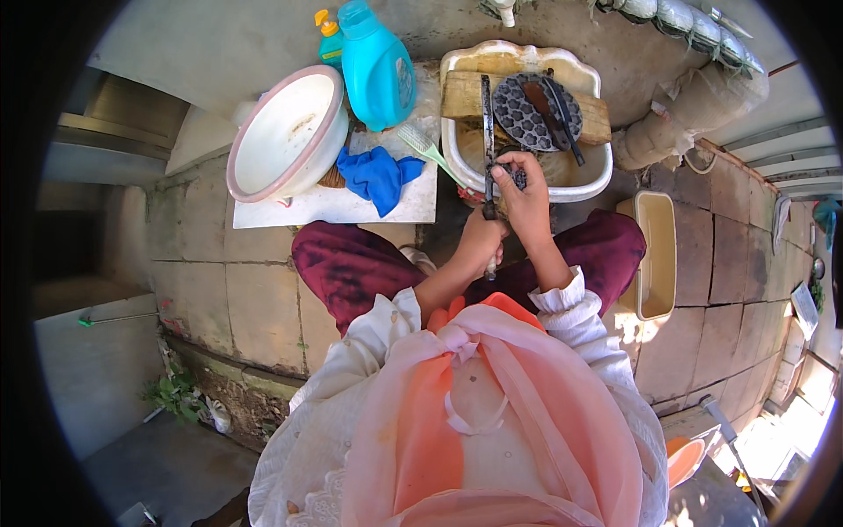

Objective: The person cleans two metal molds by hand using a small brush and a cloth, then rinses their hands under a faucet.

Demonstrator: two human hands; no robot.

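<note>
My left hand (483, 236) is closed round the lower end of a long, narrow, dark-stained blade-like tool (487, 132), which stands nearly upright in the view. Just to its right, my right hand (527, 194) pinches a dark scouring pad or similar clump (517, 176) against the tool. Beyond both hands is a white ceramic basin (602, 172) with a wooden board (595, 120) across it. A round dark plate with flower-shaped hollows (514, 109) rests on the board. On the plate lie a brown flat piece (541, 102) and a black-handled tool (565, 118).
A white slab (316, 214) at the left bears a pink-rimmed bowl (296, 132), a blue detergent bottle (375, 72), a pump bottle (330, 46) and a blue cloth (379, 174). A green brush (425, 145) leans near the basin. A beige plastic tub (656, 257) stands right; a tap (506, 12) is above.
</note>
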